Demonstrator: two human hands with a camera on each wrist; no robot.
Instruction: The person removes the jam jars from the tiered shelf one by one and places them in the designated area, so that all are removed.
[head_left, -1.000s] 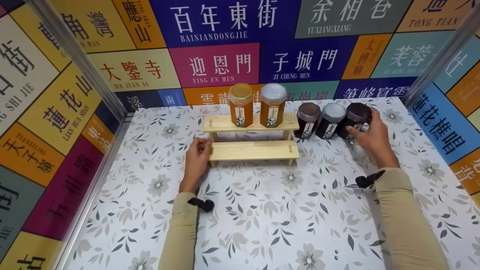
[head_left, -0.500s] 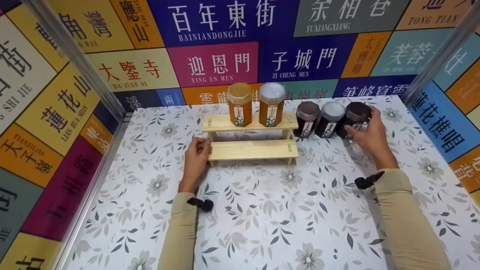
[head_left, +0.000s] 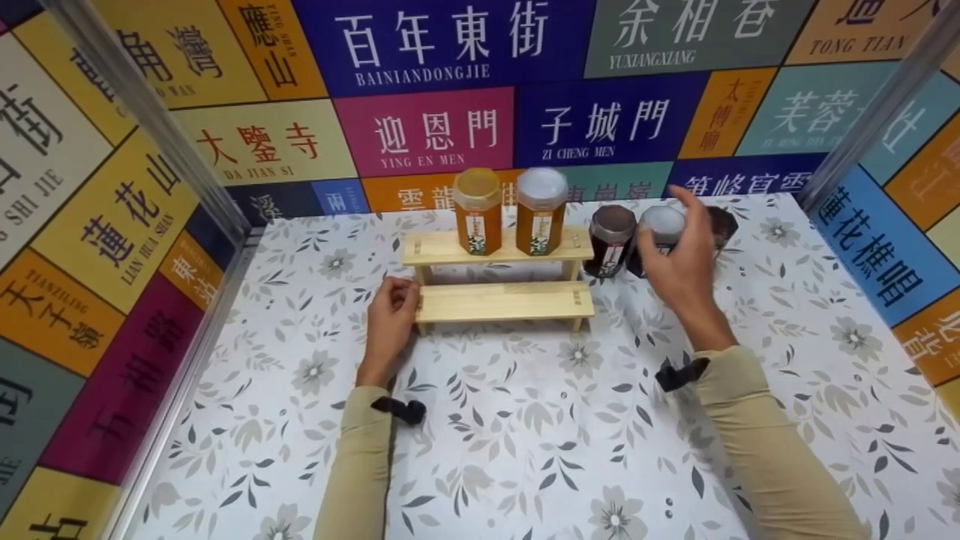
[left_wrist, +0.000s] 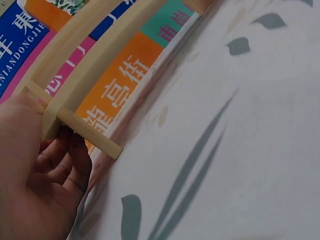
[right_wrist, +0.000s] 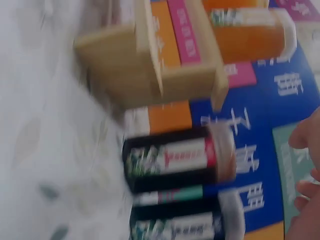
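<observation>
A two-tier wooden display stand (head_left: 502,301) is steadied by my left hand (head_left: 391,319), whose thumb and fingers pinch the left end of its lower shelf; the left wrist view shows fingertips curled under that end (left_wrist: 52,117). Two amber jars, one with a yellow lid (head_left: 478,214) and one with a white lid (head_left: 541,214), stand on the upper shelf. Beside the stand are three dark jars: the left one (head_left: 611,244), the white-lidded middle one (head_left: 662,219) and the right one (head_left: 724,223), partly hidden. My right hand (head_left: 686,266), thumb and index finger spread, hovers by the middle jar.
A table covering (head_left: 487,420) with a grey leaf and flower print lies under everything. Behind it rises a colourful wall (head_left: 442,131) of street-name panels, with metal posts (head_left: 169,127) at the corners. Dark wrist straps (head_left: 681,375) sit on both sleeves.
My right hand has let go of the right dark jar and moved left, toward the middle one, with its fingers spread. My left hand stays on the stand.
</observation>
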